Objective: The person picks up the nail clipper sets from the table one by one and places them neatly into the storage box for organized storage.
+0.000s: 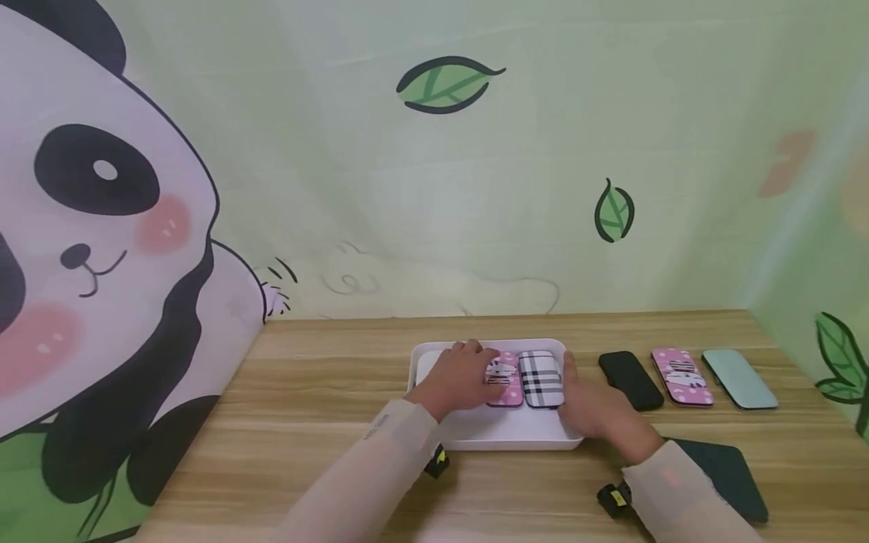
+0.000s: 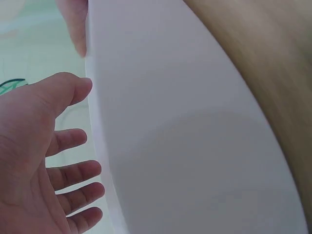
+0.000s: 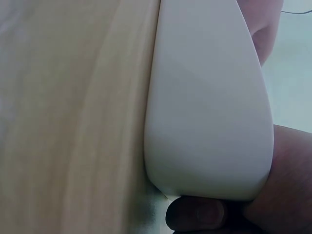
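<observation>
A white rectangular tray (image 1: 502,435) lies on the table between both hands. In it, side by side, are a flat pink rounded-corner case (image 1: 511,394) with a cartoon print and a black-and-white plaid case (image 1: 541,377). My left hand (image 1: 459,378) reaches over the tray's left part, its thumb overlapping the pink case. The left wrist view shows those fingers (image 2: 78,173) spread loosely above the tray's near wall (image 2: 185,122). At the tray's right end my right hand (image 1: 592,403) grips the side, with a fingertip (image 3: 195,213) curled round the outside in the right wrist view.
Right of the tray lie a black flat case (image 1: 630,381), another pink printed case (image 1: 681,377) and a pale blue one (image 1: 740,379). A larger dark green flat object (image 1: 726,479) sits partly under the right forearm. A printed panda cloth (image 1: 326,188) hangs behind the wooden table (image 1: 326,392).
</observation>
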Tool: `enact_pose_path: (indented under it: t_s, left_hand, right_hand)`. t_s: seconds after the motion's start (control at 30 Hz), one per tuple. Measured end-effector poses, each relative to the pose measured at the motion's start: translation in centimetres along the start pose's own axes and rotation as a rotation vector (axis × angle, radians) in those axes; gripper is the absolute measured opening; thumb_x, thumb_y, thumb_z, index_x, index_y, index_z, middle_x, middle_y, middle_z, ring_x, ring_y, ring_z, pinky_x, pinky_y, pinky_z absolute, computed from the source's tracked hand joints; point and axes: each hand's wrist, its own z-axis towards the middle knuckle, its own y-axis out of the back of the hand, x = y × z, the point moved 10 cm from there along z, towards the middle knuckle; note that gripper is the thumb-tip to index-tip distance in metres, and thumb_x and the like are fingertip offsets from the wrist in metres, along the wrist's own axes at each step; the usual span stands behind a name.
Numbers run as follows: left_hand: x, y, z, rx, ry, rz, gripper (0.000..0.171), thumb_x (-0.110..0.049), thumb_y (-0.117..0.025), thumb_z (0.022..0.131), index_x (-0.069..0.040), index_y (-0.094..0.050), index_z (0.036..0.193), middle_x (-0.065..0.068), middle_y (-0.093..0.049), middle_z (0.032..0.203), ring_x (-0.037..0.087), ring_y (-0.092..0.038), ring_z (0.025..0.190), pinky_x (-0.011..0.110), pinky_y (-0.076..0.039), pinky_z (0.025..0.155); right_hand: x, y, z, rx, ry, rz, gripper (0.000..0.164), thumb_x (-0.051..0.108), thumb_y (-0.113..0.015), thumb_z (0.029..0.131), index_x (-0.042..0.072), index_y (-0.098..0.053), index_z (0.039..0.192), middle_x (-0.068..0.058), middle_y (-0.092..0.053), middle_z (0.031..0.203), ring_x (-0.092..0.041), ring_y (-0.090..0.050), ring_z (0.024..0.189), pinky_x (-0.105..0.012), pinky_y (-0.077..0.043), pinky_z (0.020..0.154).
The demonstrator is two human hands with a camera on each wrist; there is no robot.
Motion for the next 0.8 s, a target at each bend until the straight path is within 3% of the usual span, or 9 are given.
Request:
enact_pose_path:
  t_s: [0.23, 0.6, 0.8]
  left_hand:
    - [1.3, 0.9, -1.3, -0.042, 0.007, -0.070, 0.065, -0.054, -0.060, 0.093, -0.022, -0.049, 0.148, 0.007, -0.051, 0.146, 0.028, -0.048, 0.132, 0.046, -0.038, 0.111]
    - [3.2, 4.0, -4.0, -0.188, -0.015, -0.165, 0.065, -0.049, -0.062, 0.093, -0.018, -0.049, 0.148, 0.010, -0.051, 0.144, 0.031, -0.049, 0.131, 0.051, -0.038, 0.110]
    - [4.0, 4.1, -5.4, -0.206, 0.006, -0.223, 0.066, -0.051, -0.062, 0.093, -0.019, -0.048, 0.149, 0.010, -0.051, 0.146, 0.030, -0.048, 0.133, 0.050, -0.038, 0.111]
  right_hand:
    - [0.1, 0.1, -0.1, 0.010, -0.004, 0.002, 0.088, 0.020, -0.050, 0.094, -0.006, 0.007, 0.157, -0.004, -0.049, 0.063, -0.018, -0.047, 0.052, -0.032, -0.033, 0.049]
    - [-0.1, 0.0, -0.1, 0.003, 0.001, -0.007, 0.090, 0.020, -0.051, 0.093, -0.006, 0.007, 0.156, -0.002, -0.050, 0.061, -0.017, -0.045, 0.050, -0.031, -0.031, 0.047]
    - [0.1, 0.0, -0.1, -0.001, 0.018, -0.006, 0.089, 0.020, -0.051, 0.094, -0.007, 0.006, 0.156, -0.002, -0.050, 0.060, -0.017, -0.044, 0.049, -0.031, -0.031, 0.047]
